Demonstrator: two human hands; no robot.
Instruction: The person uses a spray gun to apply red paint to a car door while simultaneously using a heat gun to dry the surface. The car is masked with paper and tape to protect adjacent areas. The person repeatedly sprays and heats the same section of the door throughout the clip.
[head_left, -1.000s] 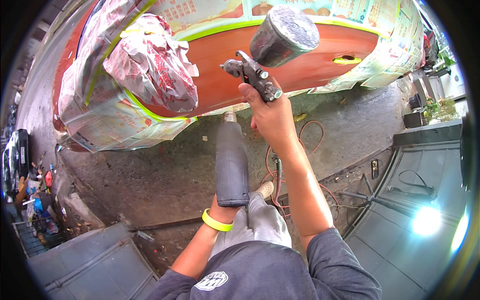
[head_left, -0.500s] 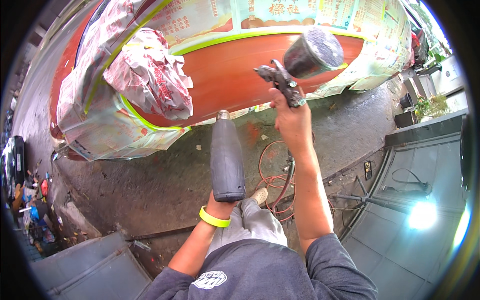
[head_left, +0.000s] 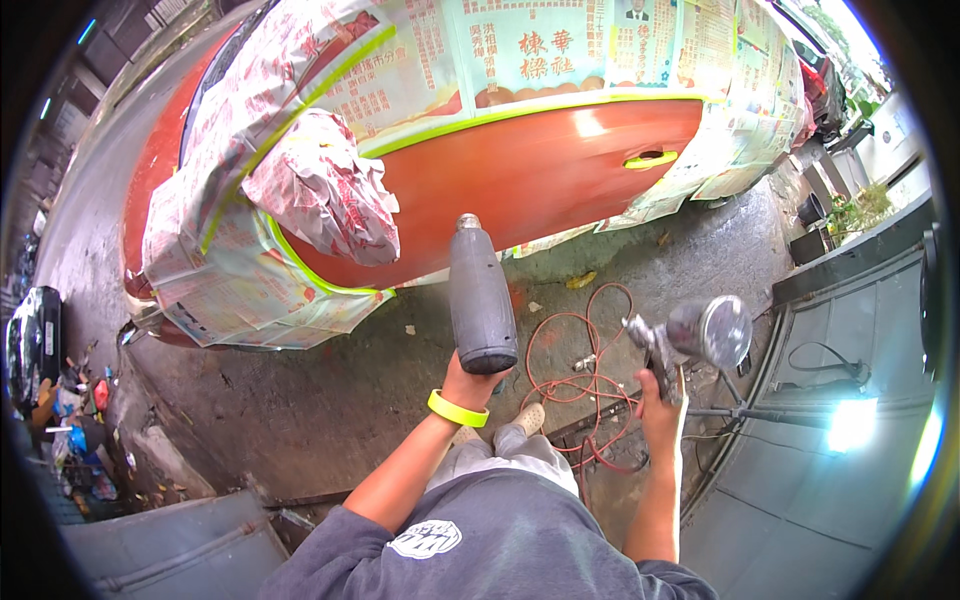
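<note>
My left hand (head_left: 470,385) is closed around the grip of a dark grey heat gun (head_left: 481,300), its handle hidden beneath the tapered body. The metal nozzle faces an orange-red car door panel (head_left: 520,160), seemingly apart from it. Out to the right, my right hand (head_left: 660,412) grips a spray gun (head_left: 655,350) with a round, paint-marked cup (head_left: 712,330). This gun is turned away from the panel. Printed masking paper (head_left: 560,50) and yellow-green tape (head_left: 480,122) border the panel, and crumpled paper (head_left: 325,185) wraps the part at its left. Yellow tape surrounds the door handle recess (head_left: 650,159).
A red hose (head_left: 590,375) lies coiled on the ground near my feet. Beside it, a bright lamp (head_left: 852,425) shines on a stand by a grey metal panel (head_left: 790,490). Rubbish (head_left: 85,440) is piled at the left; potted plants (head_left: 855,210) stand at the far right.
The spray gun has swung from in front of the panel down to the right, uncovering the door handle recess. The heat gun sits slightly further right in view.
</note>
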